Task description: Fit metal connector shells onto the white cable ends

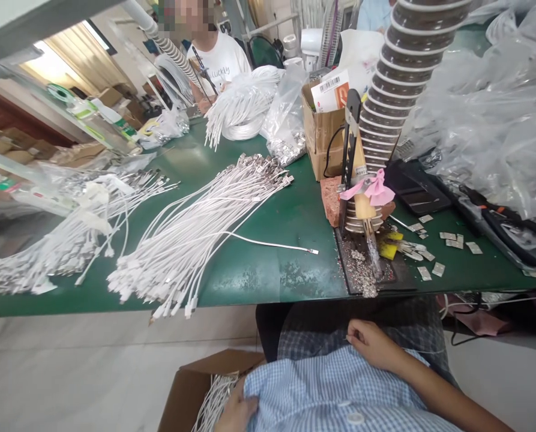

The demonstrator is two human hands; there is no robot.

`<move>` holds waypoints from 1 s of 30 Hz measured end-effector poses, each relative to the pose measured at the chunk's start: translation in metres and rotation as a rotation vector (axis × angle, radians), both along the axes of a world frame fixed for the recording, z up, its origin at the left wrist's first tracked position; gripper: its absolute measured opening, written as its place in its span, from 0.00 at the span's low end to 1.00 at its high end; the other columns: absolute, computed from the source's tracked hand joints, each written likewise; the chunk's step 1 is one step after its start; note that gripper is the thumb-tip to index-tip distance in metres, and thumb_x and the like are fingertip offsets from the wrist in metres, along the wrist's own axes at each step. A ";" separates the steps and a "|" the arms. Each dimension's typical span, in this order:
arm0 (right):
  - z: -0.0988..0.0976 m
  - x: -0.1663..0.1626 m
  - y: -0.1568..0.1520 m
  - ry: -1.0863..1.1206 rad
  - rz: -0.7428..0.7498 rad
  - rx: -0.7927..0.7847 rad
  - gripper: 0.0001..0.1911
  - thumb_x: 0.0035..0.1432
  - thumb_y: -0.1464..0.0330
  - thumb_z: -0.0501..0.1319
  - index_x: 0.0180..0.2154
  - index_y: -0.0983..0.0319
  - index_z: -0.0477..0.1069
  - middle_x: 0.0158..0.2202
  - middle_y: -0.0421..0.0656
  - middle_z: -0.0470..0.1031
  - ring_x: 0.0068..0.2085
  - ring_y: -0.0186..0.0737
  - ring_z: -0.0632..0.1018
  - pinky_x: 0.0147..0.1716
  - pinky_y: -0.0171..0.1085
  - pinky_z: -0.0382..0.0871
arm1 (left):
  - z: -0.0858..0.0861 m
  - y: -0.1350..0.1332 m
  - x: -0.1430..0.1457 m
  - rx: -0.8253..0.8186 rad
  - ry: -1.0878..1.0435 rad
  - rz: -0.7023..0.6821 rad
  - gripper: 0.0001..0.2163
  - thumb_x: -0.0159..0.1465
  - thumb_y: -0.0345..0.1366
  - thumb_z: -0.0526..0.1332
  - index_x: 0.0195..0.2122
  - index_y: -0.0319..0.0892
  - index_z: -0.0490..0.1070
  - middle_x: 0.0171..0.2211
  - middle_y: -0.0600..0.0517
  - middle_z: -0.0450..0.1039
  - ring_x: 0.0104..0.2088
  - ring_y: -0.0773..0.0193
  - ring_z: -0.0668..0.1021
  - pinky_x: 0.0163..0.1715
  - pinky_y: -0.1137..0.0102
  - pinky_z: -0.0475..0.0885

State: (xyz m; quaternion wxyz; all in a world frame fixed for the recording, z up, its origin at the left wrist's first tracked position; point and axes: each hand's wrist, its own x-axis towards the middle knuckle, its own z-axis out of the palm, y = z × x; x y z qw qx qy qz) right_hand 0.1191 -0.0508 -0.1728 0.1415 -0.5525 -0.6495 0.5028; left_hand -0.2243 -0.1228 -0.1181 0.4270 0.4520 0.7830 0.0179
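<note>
My left hand [238,411] is low in the view, at the side of my blue checked shirt [313,390], its fingers closed on the cloth edge. Beside it stands an open cardboard box [182,390] with white cables [216,399] inside. My right hand [371,343] is over my lap below the table edge, fingers curled in; whatever they hold, if anything, is hidden. On the green table lies a large bundle of white cables [195,228] with metal connectors at the far end. A single cable [272,244] sticks out to the right. Both hands are apart from the bundle.
A soldering iron [367,210] with a pink ribbon is mounted at the right, its tip over a solder-littered plate [355,264]. A ribbed hose [407,78] rises behind it. Small metal pieces [452,240], pliers [488,204] and more cables [69,240] lie around. Across the table sits a person [222,57].
</note>
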 end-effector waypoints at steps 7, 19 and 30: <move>0.013 -0.001 -0.003 0.001 0.020 0.019 0.07 0.55 0.75 0.54 0.27 0.60 0.64 0.27 0.39 0.71 0.31 0.39 0.72 0.31 0.35 0.63 | 0.071 0.037 -0.006 0.208 0.097 -0.196 0.21 0.61 0.47 0.59 0.52 0.45 0.70 0.53 0.43 0.74 0.56 0.46 0.74 0.47 0.60 0.76; 0.031 0.020 -0.026 0.004 -0.057 0.045 0.06 0.56 0.71 0.52 0.28 0.58 0.64 0.27 0.41 0.71 0.29 0.42 0.72 0.30 0.37 0.62 | 0.152 0.235 0.116 0.979 0.045 -0.999 0.03 0.65 0.32 0.57 0.39 0.42 0.68 0.39 0.44 0.74 0.41 0.53 0.76 0.43 0.56 0.72; 0.038 0.063 -0.048 0.100 -0.250 -0.009 0.12 0.60 0.61 0.52 0.26 0.58 0.64 0.20 0.37 0.62 0.24 0.37 0.66 0.24 0.34 0.61 | 0.176 0.183 0.133 0.993 -0.100 -0.993 0.07 0.69 0.31 0.52 0.32 0.44 0.61 0.29 0.52 0.71 0.27 0.64 0.73 0.27 0.70 0.69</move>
